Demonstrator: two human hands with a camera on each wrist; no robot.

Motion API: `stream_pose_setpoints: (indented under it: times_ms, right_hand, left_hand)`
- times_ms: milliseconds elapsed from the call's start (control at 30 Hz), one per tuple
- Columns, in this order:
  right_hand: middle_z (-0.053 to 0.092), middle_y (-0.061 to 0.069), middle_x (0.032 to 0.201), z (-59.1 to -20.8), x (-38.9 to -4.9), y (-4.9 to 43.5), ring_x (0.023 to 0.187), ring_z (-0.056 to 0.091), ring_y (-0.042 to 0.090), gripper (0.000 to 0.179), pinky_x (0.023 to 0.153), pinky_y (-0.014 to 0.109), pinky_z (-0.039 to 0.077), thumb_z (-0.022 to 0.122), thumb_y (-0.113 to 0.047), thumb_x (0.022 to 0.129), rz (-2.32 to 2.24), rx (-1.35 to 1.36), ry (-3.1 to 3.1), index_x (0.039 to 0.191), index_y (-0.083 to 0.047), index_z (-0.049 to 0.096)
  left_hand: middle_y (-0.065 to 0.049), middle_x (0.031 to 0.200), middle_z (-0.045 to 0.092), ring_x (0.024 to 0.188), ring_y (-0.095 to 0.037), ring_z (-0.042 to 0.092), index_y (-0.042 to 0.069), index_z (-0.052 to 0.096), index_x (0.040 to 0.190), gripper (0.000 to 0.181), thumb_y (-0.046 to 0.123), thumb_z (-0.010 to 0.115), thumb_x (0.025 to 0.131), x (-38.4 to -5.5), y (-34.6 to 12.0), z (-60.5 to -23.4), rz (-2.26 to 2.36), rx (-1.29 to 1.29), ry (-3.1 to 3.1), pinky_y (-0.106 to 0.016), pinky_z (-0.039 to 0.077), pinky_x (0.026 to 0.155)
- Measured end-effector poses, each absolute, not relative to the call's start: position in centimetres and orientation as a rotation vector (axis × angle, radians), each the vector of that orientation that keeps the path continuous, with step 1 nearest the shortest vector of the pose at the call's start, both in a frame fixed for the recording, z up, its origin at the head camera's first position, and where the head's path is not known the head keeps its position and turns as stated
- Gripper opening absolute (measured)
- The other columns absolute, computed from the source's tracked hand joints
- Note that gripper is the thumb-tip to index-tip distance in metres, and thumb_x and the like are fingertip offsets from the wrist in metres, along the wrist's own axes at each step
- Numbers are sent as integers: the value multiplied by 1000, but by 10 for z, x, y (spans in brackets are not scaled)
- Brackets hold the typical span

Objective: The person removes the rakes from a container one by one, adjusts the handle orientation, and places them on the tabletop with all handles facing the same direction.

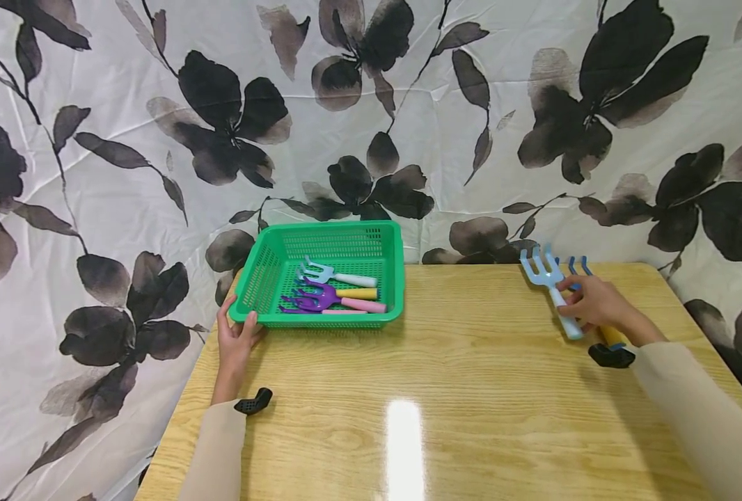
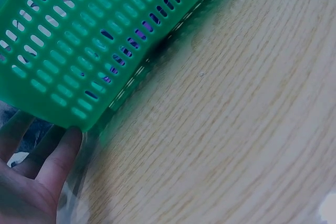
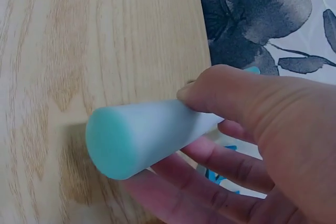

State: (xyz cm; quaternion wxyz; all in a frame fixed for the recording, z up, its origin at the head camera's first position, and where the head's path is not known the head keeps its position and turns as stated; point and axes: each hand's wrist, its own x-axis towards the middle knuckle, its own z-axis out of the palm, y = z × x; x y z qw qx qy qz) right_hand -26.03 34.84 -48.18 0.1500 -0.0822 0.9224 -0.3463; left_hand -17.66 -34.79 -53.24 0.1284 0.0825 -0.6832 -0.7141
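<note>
My right hand [image 1: 596,303] holds a light blue hand fork [image 1: 543,271] by its pale handle [image 3: 157,129], thumb on one side and fingers beneath. Behind that hand lies a blue hand fork with a yellow handle [image 1: 612,337], partly hidden by it. My left hand [image 1: 236,341] grips the front left corner of a green plastic basket [image 1: 327,321], thumb in front and fingers along the side. Inside the basket are several hand forks, among them a light blue one [image 1: 355,280] and a purple one with a pink handle [image 1: 363,305].
The wooden table [image 1: 471,390] bears the basket at its back left and the forks at its back right. A floral cloth [image 1: 471,139] hangs right behind the table's far edge. Each wrist wears a black device [image 1: 612,356].
</note>
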Motion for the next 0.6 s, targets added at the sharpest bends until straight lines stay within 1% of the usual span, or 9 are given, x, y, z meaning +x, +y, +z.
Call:
stream_pose_setpoints:
  times_ms: [133,367,500,600]
  right_hand:
    - [64,22,97,-489,-261,350,68,68,24,52,55,42,61,75,-11,93,-1001,-218,2622,132,14,51]
    - [66,23,98,-495,-262,351,69,69,24,52,55,43,61,74,-11,93,-994,-186,2595,131,15,50]
    - [68,26,101,-493,-262,350,69,70,27,54,57,44,61,73,-13,95,-977,-189,2585,133,16,48]
    - [70,25,100,-491,-265,350,74,70,28,54,63,44,60,74,-17,95,-890,-237,2658,131,16,51]
  left_hand:
    - [-21,149,45,130,-26,56,29,18,163,69,28,59,106,-176,-348,-533,-2080,240,-1988,-55,46,106]
    - [-20,151,43,127,-20,57,28,17,163,71,30,59,106,-175,-347,-535,-2050,238,-2023,-53,47,106]
    - [-22,148,45,123,-18,59,30,19,163,69,31,59,106,-177,-348,-536,-2025,257,-2030,-50,50,104]
    - [-23,147,46,125,-21,58,33,21,162,68,31,59,106,-178,-348,-536,-2016,265,-2031,-50,51,103]
